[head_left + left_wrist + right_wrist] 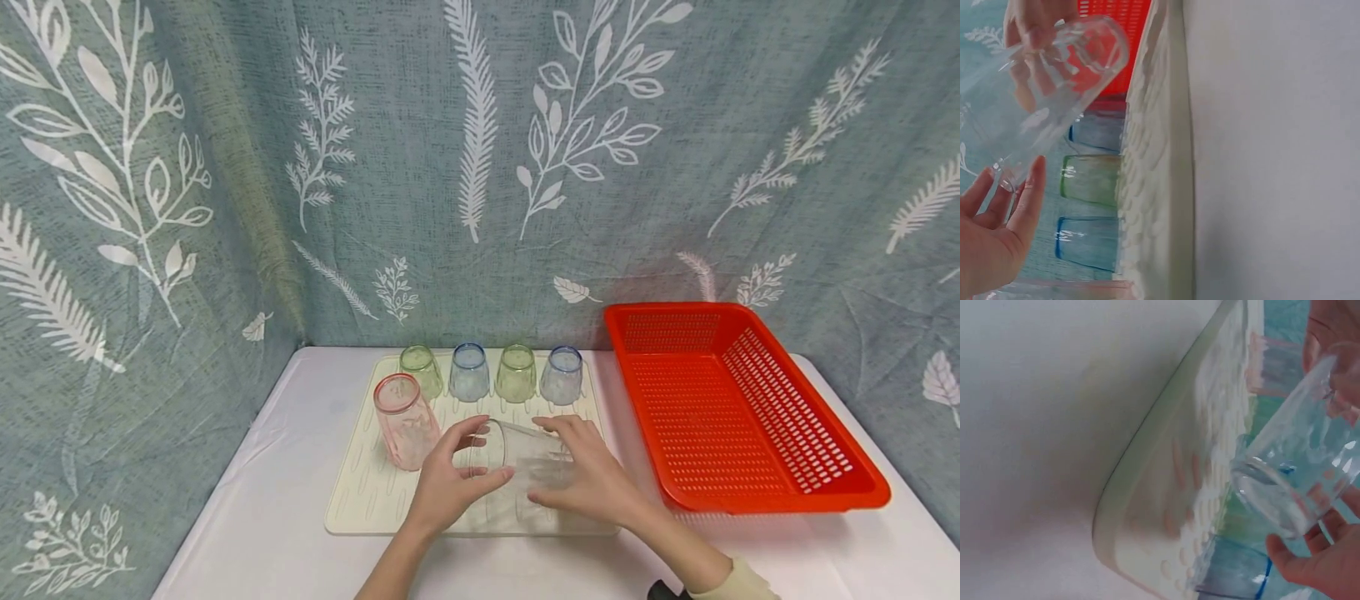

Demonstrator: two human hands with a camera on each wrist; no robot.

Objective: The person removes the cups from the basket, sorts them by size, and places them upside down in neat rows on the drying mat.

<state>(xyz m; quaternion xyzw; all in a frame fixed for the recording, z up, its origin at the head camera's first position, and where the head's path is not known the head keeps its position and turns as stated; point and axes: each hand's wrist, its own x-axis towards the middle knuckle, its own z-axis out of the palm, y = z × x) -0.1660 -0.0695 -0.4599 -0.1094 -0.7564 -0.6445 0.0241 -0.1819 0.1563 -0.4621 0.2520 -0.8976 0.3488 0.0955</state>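
A clear drinking glass (pixel 521 457) is on its side in the air over the cream drying mat (pixel 352 500). My left hand (pixel 448 485) grips it near the rim, fingers and thumb on opposite sides. Around the base end, my right hand (pixel 588 473) holds it with thumb below and fingers above. The left wrist view shows the glass (pixel 1035 94) slanting, its thick base up by the right hand. Just left of my left hand, a taller pink-tinted glass (pixel 408 429) with a red edge stands upside down on the mat.
Along the mat's back edge stand a green glass (pixel 422 373), a blue glass (pixel 469 375), another green glass (pixel 517 377) and another blue glass (pixel 562 379). A red perforated plastic basket (pixel 660 450) sits at the right on the white table (pixel 247 500). A patterned curtain (pixel 420 167) hangs behind.
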